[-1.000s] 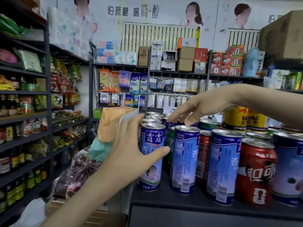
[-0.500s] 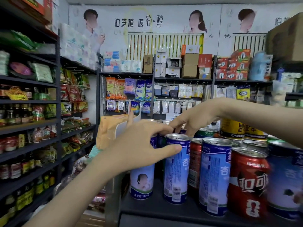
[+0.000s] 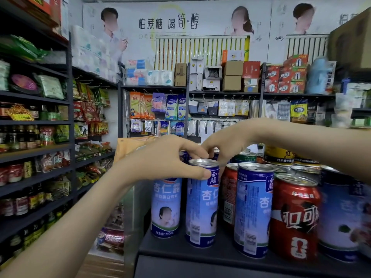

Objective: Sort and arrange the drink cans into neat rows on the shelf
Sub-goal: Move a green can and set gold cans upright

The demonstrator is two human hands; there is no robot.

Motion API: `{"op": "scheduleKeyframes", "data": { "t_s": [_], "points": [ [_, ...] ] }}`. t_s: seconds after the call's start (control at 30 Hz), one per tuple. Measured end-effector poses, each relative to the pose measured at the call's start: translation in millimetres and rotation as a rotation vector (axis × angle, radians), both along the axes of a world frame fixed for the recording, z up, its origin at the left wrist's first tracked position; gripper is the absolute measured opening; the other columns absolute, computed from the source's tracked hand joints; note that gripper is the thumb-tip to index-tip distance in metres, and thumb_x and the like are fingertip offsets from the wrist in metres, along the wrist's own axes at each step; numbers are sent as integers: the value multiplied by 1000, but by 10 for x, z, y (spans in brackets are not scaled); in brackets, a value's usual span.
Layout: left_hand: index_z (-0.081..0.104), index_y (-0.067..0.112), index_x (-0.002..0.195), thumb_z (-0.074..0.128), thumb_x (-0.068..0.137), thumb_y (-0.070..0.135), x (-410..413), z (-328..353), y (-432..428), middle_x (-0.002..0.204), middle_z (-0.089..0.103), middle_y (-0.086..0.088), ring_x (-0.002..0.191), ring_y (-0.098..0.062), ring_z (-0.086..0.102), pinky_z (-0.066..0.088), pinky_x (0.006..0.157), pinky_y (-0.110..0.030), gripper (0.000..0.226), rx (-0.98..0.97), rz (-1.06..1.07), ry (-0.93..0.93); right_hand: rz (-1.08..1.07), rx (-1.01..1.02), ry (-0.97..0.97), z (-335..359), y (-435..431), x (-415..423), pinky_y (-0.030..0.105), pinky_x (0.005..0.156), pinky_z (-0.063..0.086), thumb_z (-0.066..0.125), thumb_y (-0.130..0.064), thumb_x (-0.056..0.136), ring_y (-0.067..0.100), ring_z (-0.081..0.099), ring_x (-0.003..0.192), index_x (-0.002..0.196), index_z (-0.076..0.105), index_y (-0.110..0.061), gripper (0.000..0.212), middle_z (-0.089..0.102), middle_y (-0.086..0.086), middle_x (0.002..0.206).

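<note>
Tall blue cans stand in a front row on the dark shelf (image 3: 210, 255): a leftmost blue can (image 3: 165, 209), a second blue can (image 3: 201, 207) and a third (image 3: 253, 209). A red can (image 3: 295, 217) stands to their right. My left hand (image 3: 160, 163) grips the top of the leftmost blue can, with its thumb tip lying on the second can's upper front. Reaching in from the right, my right hand (image 3: 226, 143) curls its fingertips down on a blue can in the row behind, which is mostly hidden.
Behind the front row stand another red can (image 3: 228, 189), a green can (image 3: 245, 157) and yellow cans (image 3: 279, 155). A wide blue can (image 3: 339, 217) fills the right end. An orange bag (image 3: 128, 145) sits left of the cans. An aisle with stocked racks (image 3: 36, 147) lies on the left.
My left hand slid up from the leftmost can's side to its top, thumb now on the second can. My right hand dropped from open above the cans onto a back-row can.
</note>
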State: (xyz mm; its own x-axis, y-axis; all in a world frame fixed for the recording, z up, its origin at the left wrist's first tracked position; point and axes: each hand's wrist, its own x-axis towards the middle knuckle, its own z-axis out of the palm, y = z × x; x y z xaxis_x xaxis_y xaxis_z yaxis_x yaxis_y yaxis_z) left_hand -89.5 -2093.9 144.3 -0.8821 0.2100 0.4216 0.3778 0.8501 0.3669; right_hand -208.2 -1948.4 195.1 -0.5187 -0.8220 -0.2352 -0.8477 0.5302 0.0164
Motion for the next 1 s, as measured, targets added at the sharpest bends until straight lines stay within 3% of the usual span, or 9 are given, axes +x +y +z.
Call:
{"op": "scheduleKeyframes", "data": {
  "t_s": [0.07, 0.2, 0.33, 0.47, 0.53, 0.67, 0.73, 0.83, 1.0],
  "points": [
    [70, 43, 98, 76, 73, 42, 2, 26, -61, 101, 66, 27, 95, 5, 61, 50, 90, -32, 25, 47, -65, -53, -3, 11, -30, 17, -4, 1, 7, 75, 44, 73, -21, 81, 10, 61, 98, 109, 53, -33, 36, 64, -11, 103],
    [70, 35, 102, 73, 80, 20, -20, 46, -150, 101, 68, 24, 93, 5, 63, 51, 80, -16, 27, 106, -157, -118, 3, 21, -32, -8, -60, 16, 34, 95, 48, 77, -26, 77, 16, 61, 105, 126, 49, -23, 57, 66, -2, 114],
    [68, 34, 105, 71, 83, 17, -48, 25, -202, 105, 68, 17, 98, 1, 63, 51, 86, -20, 28, 119, -214, -136, 8, -25, -140, -65, -104, 35, 19, 83, 51, 79, -14, 75, -3, 59, 94, 139, 33, -19, 79, 59, -15, 108],
    [66, 38, 107, 69, 78, 31, -67, 1, -228, 107, 67, 18, 99, 0, 62, 52, 85, -22, 30, 101, -221, -135, 51, -42, -107, -53, -101, 71, 5, 69, 44, 78, -12, 76, -21, 56, 76, 135, 35, -20, 73, 56, -28, 94],
    [66, 37, 108, 71, 80, 30, -77, -10, -232, 107, 67, 17, 99, 0, 62, 52, 85, -22, 30, 108, -222, -122, 65, -46, -62, -46, -90, 97, 8, 71, 45, 79, -17, 75, -16, 59, 82, 131, 41, -18, 68, 60, -24, 96],
    [65, 35, 109, 72, 81, 23, -87, -35, -254, 106, 67, 16, 98, 0, 62, 51, 85, -21, 31, 120, -218, -91, 39, -83, 82, 52, 12, 140, 27, 88, 49, 80, -29, 74, 13, 57, 106, 128, 49, -20, 63, 60, -6, 116],
    [65, 31, 111, 73, 81, 24, -90, -46, -264, 106, 68, 12, 99, -3, 62, 49, 85, -20, 32, 118, -236, -92, 23, -135, 108, 153, 94, 175, 25, 86, 49, 79, -30, 74, 13, 58, 102, 127, 50, -21, 61, 60, -5, 114],
    [65, 31, 109, 73, 78, 28, -96, -47, -260, 104, 68, 12, 98, -4, 63, 49, 83, -19, 32, 125, -245, -90, -5, -284, 71, 325, 222, 240, 13, 70, 49, 77, -21, 76, 7, 61, 91, 121, 54, -19, 51, 63, -7, 105],
    [65, 33, 108, 73, 77, 32, -106, -46, -264, 106, 68, 11, 99, -5, 63, 49, 88, -27, 32, 111, -244, -86, -40, -532, 22, 527, 431, 360, 12, 69, 49, 74, -21, 79, 2, 62, 89, 121, 53, -16, 47, 64, -3, 109]
  ]
}}
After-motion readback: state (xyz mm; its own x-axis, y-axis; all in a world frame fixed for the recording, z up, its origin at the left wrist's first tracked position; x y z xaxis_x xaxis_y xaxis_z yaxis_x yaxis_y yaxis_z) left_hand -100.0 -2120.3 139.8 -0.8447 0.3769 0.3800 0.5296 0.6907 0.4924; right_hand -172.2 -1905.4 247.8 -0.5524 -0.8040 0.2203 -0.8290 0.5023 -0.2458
